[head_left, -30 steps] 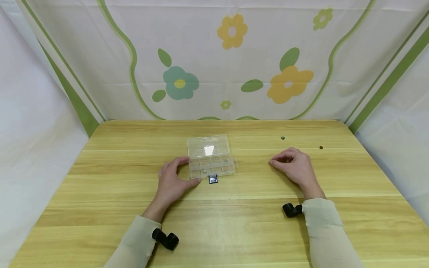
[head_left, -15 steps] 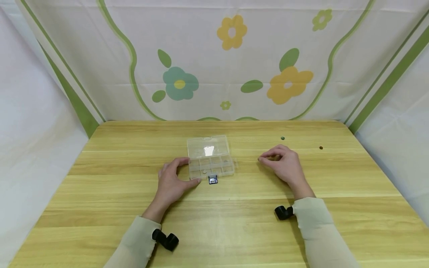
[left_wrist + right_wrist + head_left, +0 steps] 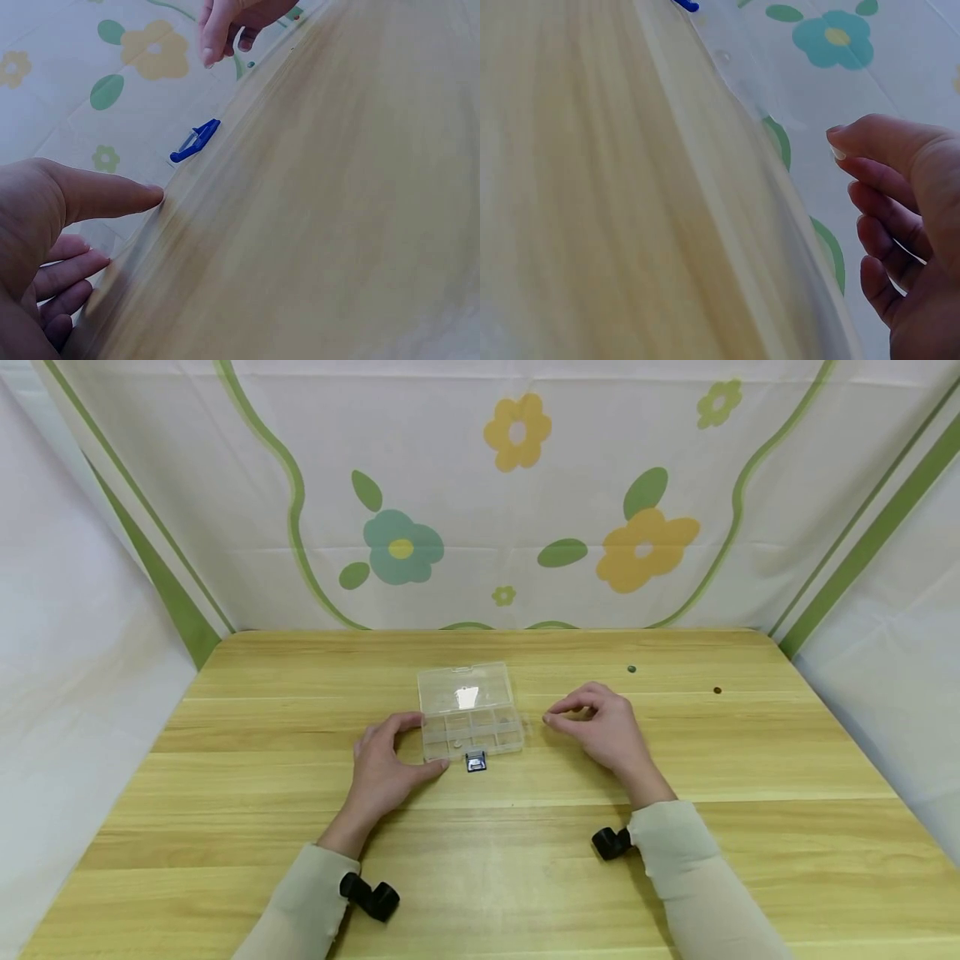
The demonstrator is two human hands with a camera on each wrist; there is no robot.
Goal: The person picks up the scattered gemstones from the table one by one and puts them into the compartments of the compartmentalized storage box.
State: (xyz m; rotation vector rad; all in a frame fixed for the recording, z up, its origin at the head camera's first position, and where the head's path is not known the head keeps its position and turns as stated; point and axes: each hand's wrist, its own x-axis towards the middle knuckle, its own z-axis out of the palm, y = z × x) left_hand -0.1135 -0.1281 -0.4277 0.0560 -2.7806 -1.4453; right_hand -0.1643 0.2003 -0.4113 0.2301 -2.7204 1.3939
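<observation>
A clear plastic compartment box (image 3: 472,735) lies on the table with its lid (image 3: 465,685) open toward the back and a blue latch (image 3: 476,762) at its front. My left hand (image 3: 386,768) holds the box at its left end, thumb at the front edge and fingers along the side. Inside a front compartment sits a small whitish piece (image 3: 458,744). Just right of the box is my right hand (image 3: 600,727), thumb and index finger pinched together. Between those fingertips shows a tiny white piece (image 3: 838,153), mostly hidden; its kind I cannot tell.
On the wooden table (image 3: 480,877), a small dark green piece (image 3: 632,669) lies at the back right. Farther right is a small brown piece (image 3: 717,691). A flower-printed cloth (image 3: 465,485) hangs behind the table's back edge.
My right hand has moved left across the table to near the box's right side, fingertips still pinched. The left hand and the box have stayed in place.
</observation>
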